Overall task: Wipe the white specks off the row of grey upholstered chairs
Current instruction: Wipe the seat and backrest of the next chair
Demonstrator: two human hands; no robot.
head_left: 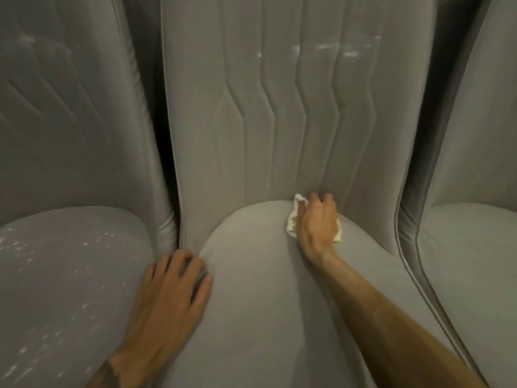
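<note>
The middle chair [265, 289] is right in front of me, and it is the one I am cleaning. Its seat looks clean to me. Its back has white marks [327, 47] high up. The left chair [70, 169] stands just beside the middle chair, and its seat is full of white specks [84, 243]. The right chair [475, 261] stands just beside the middle chair on the other side. I see only a bit of it.

My left hand [170, 292] lies flat on the left edge of the middle chair's seat. Its fingers are spread out and it holds nothing. My right hand [317, 222] is at the back of that seat, where the seat meets the chair's back. Its fingers curl over a small white cloth [292, 224] and push it down on the seat.

I think I am wiping the fold at the back of the seat. Next I should reach up to the white marks and rub there with a firm push.
</note>
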